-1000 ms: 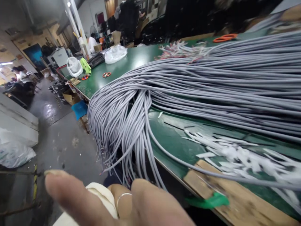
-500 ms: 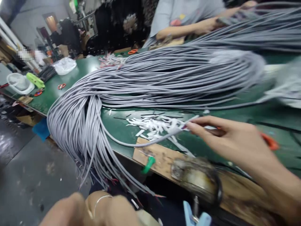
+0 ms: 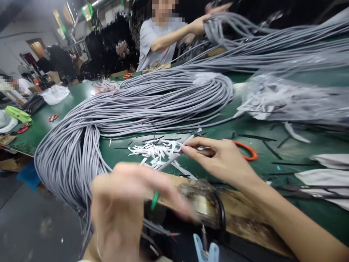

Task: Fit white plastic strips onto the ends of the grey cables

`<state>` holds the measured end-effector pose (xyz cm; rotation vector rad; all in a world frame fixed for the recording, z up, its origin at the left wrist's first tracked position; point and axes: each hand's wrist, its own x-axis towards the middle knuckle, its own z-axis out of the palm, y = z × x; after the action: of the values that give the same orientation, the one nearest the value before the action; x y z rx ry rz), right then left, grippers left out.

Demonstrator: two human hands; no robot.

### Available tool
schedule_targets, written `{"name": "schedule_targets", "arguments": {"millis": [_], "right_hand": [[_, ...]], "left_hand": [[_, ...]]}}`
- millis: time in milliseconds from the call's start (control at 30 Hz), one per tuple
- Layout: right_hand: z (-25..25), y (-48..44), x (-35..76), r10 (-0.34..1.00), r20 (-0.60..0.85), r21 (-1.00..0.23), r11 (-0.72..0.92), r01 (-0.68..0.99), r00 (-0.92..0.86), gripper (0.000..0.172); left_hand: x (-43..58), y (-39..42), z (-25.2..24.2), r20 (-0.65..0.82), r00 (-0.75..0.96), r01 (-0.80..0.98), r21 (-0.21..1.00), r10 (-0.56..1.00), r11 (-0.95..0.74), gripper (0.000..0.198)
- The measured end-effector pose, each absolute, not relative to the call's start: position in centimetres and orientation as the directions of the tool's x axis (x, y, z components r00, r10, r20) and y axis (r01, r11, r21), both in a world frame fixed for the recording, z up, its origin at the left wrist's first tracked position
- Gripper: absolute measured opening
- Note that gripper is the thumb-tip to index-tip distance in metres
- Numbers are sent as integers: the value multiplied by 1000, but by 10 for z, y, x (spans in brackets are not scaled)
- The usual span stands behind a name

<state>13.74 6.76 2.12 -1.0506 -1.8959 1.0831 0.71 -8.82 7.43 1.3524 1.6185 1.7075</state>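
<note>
My right hand (image 3: 218, 156) pinches the end of a grey cable (image 3: 169, 162) between thumb and fingertips, where a bit of red and blue wire shows. My left hand (image 3: 131, 203), smeared by motion, is up in front of the bench edge; whether it holds anything is unclear. Below the pinched end lies a pile of white strips (image 3: 152, 151). A large bundle of grey cables (image 3: 152, 98) spreads over the green table and droops over its near edge at left. Between my hands, a grimy metal device (image 3: 201, 203) sits on a wooden board (image 3: 245, 218).
Orange-handled scissors (image 3: 249, 151) lie behind my right wrist. A clear plastic bag (image 3: 297, 98) of white pieces and pale gloves (image 3: 327, 178) are at right. A blue clip (image 3: 205, 251) sticks up at the front. Across the table, a person (image 3: 166, 40) handles grey cables.
My left hand has risen from the lower edge towards the middle. My right hand keeps its pinch on the cable. The view has swung right, and the co-worker's hands now lift a loop of cables.
</note>
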Motion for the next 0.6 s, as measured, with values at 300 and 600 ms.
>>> {"name": "schedule_targets", "arguments": {"millis": [300, 600], "right_hand": [[18, 75, 137, 878, 317, -914, 384, 133, -358, 25], [22, 68, 134, 834, 215, -955, 289, 71, -508, 23]], "left_hand": [[-7, 15, 17, 93, -2, 224, 970, 996, -90, 44], [8, 11, 6, 163, -291, 126, 983, 943, -132, 23]]}}
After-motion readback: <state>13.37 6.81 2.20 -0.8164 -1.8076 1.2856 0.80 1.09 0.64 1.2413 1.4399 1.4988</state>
